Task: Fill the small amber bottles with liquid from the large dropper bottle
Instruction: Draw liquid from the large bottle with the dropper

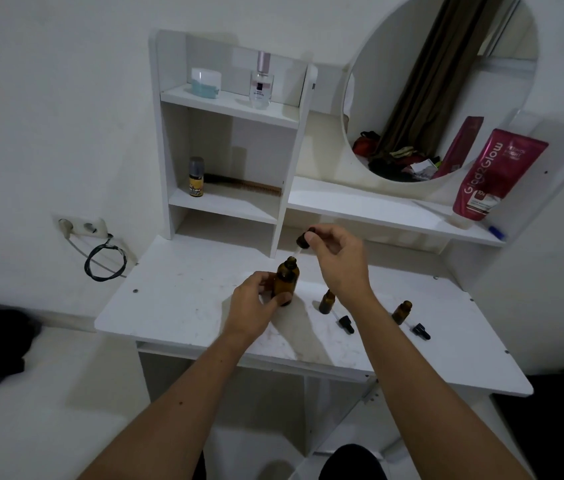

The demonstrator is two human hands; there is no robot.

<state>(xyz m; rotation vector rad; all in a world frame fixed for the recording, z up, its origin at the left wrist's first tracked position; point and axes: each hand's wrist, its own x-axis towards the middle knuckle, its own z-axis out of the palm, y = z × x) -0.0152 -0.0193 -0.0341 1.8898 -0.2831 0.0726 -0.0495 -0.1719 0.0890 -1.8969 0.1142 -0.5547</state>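
The left hand [256, 299] is wrapping around the large dropper bottle [285, 280], which is standing upright on the white surface [176, 299] near the middle, toward the back edge. Its fingers [282, 300] are curling closed around the lower part of the bottle, with the open neck showing above them. The right hand [337, 259] is hovering just above and behind that bottle, its fingers [311, 241] pinching the black bulb of the dropper [303, 241]; the glass tip is pointing down at a slant toward the bottle's mouth, close to it, though whether it is touching the rim cannot be told.

Two small amber bottles are standing uncapped on the surface to the right. The nearer small bottle [327, 301] is sitting just beside the right wrist, and the farther small bottle [402, 311] is standing well apart toward the right edge. A black dropper cap [346, 323] is lying on its side just in front of the first, and a second black cap [421, 331] is lying in front of the other.
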